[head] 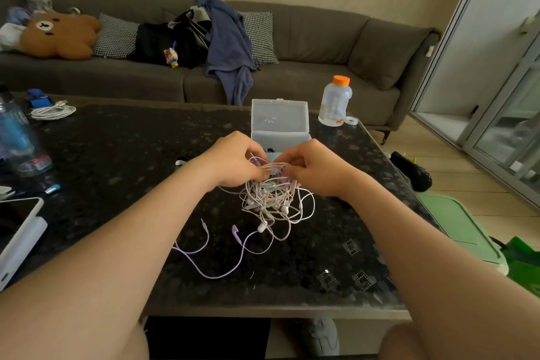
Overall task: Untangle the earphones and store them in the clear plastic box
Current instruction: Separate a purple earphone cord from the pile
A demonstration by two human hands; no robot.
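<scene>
Several earphones (274, 199) are knotted into one pale pink-and-white tangle at the middle of the dark speckled tabletop (131, 155). Its lower loops rest on the surface, and a purple cord (222, 257) trails loose toward the near edge. The left hand (233, 161) and right hand (315, 168) meet at the top of the tangle — the fingers of each are curled, pinching strands. Just behind them stands the clear plastic box (280, 123), its lid raised. Farther right stands an orange-capped bottle (336, 102); a coiled white cable (52, 111) lies far left.
</scene>
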